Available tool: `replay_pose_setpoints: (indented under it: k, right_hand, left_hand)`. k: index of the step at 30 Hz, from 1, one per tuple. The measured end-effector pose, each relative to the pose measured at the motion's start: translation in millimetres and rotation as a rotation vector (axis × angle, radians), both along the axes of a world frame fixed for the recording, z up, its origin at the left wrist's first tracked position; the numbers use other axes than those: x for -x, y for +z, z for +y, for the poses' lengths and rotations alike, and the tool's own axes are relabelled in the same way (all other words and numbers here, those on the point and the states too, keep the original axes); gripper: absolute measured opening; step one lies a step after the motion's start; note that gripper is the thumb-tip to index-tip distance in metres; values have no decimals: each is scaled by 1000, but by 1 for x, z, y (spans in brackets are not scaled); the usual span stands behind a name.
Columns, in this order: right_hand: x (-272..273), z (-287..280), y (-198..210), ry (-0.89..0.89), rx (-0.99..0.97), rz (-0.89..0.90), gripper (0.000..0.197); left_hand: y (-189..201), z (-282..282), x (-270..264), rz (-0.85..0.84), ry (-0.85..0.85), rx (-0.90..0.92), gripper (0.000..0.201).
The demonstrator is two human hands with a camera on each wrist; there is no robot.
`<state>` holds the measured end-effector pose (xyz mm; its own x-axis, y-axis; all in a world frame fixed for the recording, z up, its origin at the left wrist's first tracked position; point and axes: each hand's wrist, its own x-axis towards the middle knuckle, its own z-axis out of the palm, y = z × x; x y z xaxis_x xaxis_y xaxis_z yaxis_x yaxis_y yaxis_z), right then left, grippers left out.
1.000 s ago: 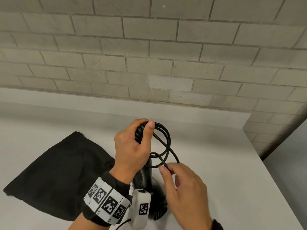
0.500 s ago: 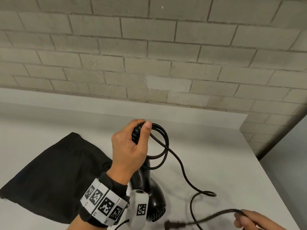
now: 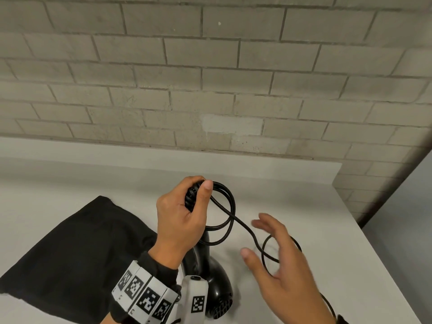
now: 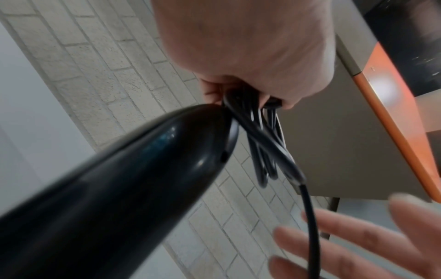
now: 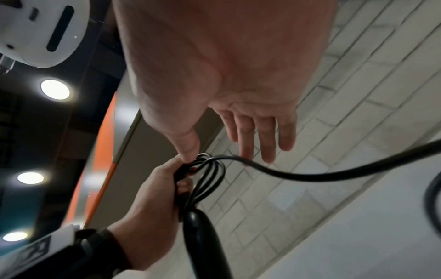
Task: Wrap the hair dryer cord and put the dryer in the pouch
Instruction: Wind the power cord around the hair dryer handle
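Note:
A black hair dryer (image 3: 211,280) stands on the white table (image 3: 304,206), handle up. My left hand (image 3: 184,213) grips the handle top and pinches several loops of black cord (image 3: 230,206) against it; the left wrist view shows the dryer (image 4: 114,188) and the loops (image 4: 262,143) below the fist. The rest of the cord (image 3: 247,232) trails right in a loose loop under my right hand (image 3: 278,256). That right hand (image 5: 241,117) hovers with straight, spread fingers and holds nothing. The black pouch (image 3: 70,258) lies flat to the left.
A grey brick wall (image 3: 210,78) runs behind the table. The table's right edge (image 3: 383,265) drops off close to my right hand. A marker band and a white camera unit (image 3: 196,300) sit on my left wrist.
My right hand let go of the cord end at the bottom right and came up and left toward the loops, fingers now spread. The left hand keeps its grip; loops unchanged.

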<state>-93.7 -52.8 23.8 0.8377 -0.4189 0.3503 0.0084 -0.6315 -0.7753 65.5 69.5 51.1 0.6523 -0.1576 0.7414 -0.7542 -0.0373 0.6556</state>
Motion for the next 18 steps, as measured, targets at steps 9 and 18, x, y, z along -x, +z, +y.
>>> replay_pose_setpoints:
  k: [9, 18]
  right_hand:
    - [-19, -2, 41, -18, 491, -254, 19]
    - [-35, -20, 104, 189, 552, -337, 17]
  left_hand:
    - [2, 3, 3, -7, -28, 10, 45]
    - [7, 6, 8, -35, -140, -78, 49]
